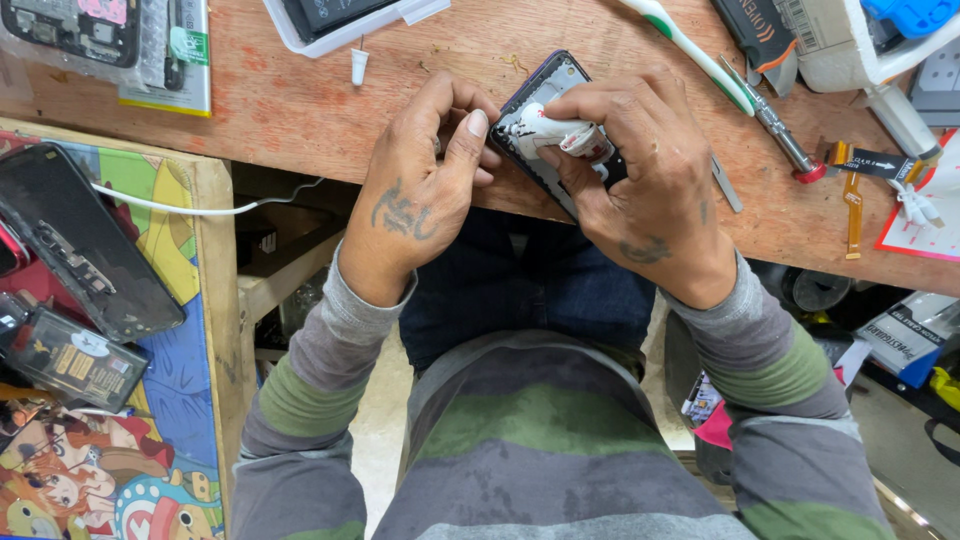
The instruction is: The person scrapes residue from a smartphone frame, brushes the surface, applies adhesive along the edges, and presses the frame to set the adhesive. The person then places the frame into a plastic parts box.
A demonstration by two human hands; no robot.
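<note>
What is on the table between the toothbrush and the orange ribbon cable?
In the head view, a metal screwdriver with a red end lies on the wooden table between the toothbrush and the orange ribbon cable.

I count two hands, left [420, 190] and right [640, 180], on one opened phone [545, 95] with one small tube [560, 135]. On the surface [300, 110] I see one toothbrush [690, 50], one screwdriver [785, 135], two flex cables [852, 195].
</note>
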